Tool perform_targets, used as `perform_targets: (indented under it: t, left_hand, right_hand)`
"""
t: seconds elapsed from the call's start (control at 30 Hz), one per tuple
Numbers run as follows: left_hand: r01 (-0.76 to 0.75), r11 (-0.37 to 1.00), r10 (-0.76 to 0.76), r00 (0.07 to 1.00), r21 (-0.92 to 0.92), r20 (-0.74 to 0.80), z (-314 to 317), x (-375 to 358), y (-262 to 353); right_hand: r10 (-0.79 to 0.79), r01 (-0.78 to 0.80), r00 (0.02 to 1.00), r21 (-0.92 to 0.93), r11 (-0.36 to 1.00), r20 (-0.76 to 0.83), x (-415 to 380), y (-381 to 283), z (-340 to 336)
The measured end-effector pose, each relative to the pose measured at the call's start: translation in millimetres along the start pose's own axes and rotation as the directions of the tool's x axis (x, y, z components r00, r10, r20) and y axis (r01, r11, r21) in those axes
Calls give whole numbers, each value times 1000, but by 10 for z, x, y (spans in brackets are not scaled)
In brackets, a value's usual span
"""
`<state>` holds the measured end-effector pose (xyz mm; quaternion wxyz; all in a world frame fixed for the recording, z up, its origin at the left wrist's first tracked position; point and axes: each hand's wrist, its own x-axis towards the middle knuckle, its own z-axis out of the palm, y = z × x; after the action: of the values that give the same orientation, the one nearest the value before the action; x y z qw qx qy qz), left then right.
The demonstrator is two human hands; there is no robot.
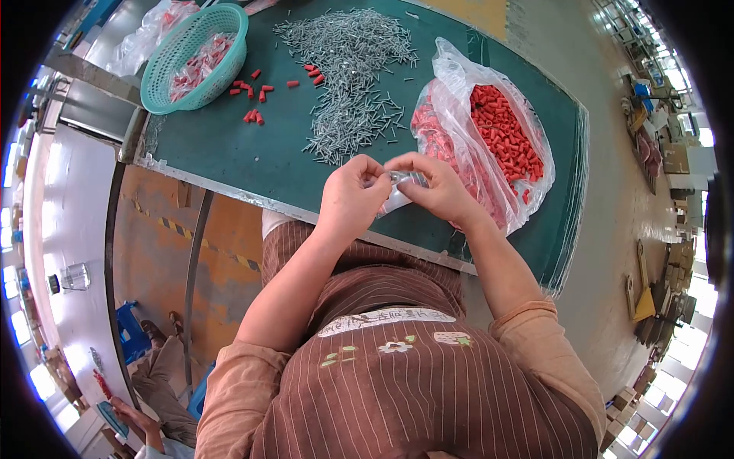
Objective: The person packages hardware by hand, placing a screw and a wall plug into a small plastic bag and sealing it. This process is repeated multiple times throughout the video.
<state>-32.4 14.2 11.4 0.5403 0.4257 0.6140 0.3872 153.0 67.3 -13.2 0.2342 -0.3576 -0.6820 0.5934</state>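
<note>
Both of my hands meet over the table's near edge at a small clear plastic bag (396,197). Fingers of my left hand (353,197) are pinched together at the bag's left side. My right hand (442,190) has thumb and fingers closed on its right side. What lies inside the bag is mostly hidden by my fingers. Just beyond my hands spreads a heap of small grey metal screws (348,92). To the right, a large clear bag (459,107) lies open, full of short red plastic plugs (505,134).
A mint-green basket (237,57) with small filled bags (202,67) stands at the table's far left. Loose red plugs (254,117) lie beside it on the green tabletop (283,164). At lower left another person's hand (131,415) shows by a white table (69,252).
</note>
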Motion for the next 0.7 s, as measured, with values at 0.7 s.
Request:
perform_targets:
  t: [0.7]
  left_hand:
    - [-193,935,185,981,297,54,-30,-111,40]
  right_hand:
    - [-14,-480,738,-539,691,-675,-722,-74,-1153]
